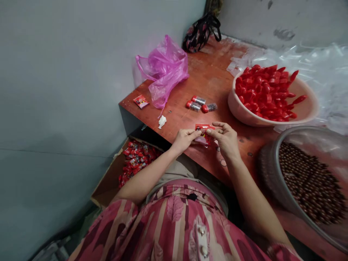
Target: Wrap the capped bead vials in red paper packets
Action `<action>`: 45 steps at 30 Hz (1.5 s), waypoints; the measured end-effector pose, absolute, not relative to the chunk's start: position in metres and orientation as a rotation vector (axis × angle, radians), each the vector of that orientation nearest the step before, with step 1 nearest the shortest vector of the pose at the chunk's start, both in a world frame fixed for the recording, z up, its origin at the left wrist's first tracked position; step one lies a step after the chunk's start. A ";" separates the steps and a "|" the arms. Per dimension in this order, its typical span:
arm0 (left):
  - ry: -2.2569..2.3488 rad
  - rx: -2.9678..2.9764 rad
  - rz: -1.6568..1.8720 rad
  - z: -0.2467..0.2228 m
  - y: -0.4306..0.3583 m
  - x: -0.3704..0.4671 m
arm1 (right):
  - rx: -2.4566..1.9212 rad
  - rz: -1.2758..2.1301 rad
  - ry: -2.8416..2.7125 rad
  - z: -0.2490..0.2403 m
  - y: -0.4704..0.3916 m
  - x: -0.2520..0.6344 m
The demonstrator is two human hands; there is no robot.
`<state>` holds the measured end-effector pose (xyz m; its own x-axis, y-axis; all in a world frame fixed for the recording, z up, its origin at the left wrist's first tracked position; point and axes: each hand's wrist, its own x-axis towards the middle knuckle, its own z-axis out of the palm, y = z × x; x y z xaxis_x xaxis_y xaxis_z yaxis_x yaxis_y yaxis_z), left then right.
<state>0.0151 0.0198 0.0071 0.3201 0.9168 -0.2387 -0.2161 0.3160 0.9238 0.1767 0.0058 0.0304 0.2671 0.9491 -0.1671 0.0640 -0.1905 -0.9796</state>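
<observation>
Over the table's front edge, my left hand [185, 140] pinches the left side of a small red printed packet [202, 133]. The fingers of my right hand [225, 137] grip the packet's right side. Just beyond the hands lie three small clear tubes with red caps [198, 100] and dark contents. A similar red packet [141, 102] lies flat near the table's left corner. A crumpled white scrap [162, 122] rests close to the front edge.
A pink bowl [232, 105] of red plastic pieces and a metal basin [277, 163] of dark brown beads stand right. A purple plastic bag [168, 69] lies back left. Below the table, a cardboard box [107, 185] holds red packets. Clear plastic pieces [331, 79] cover the far right.
</observation>
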 end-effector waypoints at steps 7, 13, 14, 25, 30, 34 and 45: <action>1.085 0.705 0.904 0.000 0.014 -0.007 | -2.056 0.431 -1.863 0.027 0.038 0.190; 1.044 0.419 0.994 0.007 0.011 -0.006 | -1.817 0.222 -2.108 0.029 0.105 0.197; 1.036 0.369 1.011 0.010 0.011 -0.005 | -1.814 0.249 -2.118 0.027 0.114 0.198; 0.875 0.019 1.195 0.015 0.026 -0.003 | -1.575 0.924 -1.631 0.033 0.008 0.172; 0.815 -0.007 1.210 0.016 0.028 0.013 | -1.412 1.210 -1.335 0.025 -0.045 0.150; 0.745 0.024 1.214 0.022 0.023 0.025 | -1.434 1.190 -1.242 0.021 -0.043 0.146; 0.733 0.333 1.126 0.029 0.013 0.030 | -1.369 1.220 -1.154 0.019 -0.041 0.154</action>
